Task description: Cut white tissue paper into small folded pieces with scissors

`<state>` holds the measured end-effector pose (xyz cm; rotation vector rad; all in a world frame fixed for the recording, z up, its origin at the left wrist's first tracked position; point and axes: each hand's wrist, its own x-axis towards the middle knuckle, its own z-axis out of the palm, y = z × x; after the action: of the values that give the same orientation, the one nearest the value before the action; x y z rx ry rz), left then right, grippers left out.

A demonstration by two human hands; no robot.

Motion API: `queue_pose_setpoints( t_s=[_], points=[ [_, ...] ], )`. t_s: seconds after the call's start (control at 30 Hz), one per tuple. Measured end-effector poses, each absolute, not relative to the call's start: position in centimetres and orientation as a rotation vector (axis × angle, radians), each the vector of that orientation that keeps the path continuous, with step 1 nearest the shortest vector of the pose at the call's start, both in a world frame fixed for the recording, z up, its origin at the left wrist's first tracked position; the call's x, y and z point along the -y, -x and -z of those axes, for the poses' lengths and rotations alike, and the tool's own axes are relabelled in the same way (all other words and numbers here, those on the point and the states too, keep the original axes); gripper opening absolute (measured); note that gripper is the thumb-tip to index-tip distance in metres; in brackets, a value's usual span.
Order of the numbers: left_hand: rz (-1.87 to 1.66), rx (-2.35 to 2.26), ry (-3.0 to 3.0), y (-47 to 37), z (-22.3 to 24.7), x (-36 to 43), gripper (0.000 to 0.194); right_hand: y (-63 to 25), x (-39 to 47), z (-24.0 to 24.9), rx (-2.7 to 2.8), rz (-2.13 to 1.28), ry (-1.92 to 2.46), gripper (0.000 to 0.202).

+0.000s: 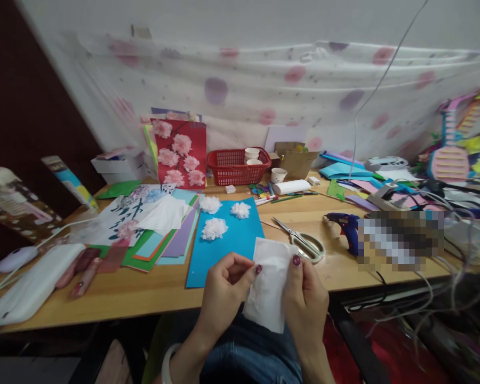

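A white tissue paper sheet (269, 288) hangs over the table's front edge, above my lap. My left hand (229, 288) pinches its left edge between thumb and fingers. On the opposite edge, my right hand (306, 293) grips it with the thumb on top. Just beyond lies a blue sheet of card (240, 256) bearing three white paper flowers (214, 229). A pair of scissors (302, 240) with pale handles rests on the table behind my right hand.
A red card with pink paper flowers (182, 154) leans at the back, beside a red basket (238, 169) with paper cups. Coloured sheets (180, 237) lie left. A blue glue gun (346, 229) and cables are at right, with a paper roll (292, 186) behind.
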<state>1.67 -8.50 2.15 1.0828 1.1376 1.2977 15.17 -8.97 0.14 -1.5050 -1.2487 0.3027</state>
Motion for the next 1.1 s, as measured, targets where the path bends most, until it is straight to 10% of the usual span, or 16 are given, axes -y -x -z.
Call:
queue_pose_setpoints(
  t_s=[1.1],
  points=[
    [-1.096,-1.068,-1.160,-1.7,-2.4,9.2,0.070,-15.4,8.4,-0.3,1.300,-0.246,1.656,0.039]
  ],
)
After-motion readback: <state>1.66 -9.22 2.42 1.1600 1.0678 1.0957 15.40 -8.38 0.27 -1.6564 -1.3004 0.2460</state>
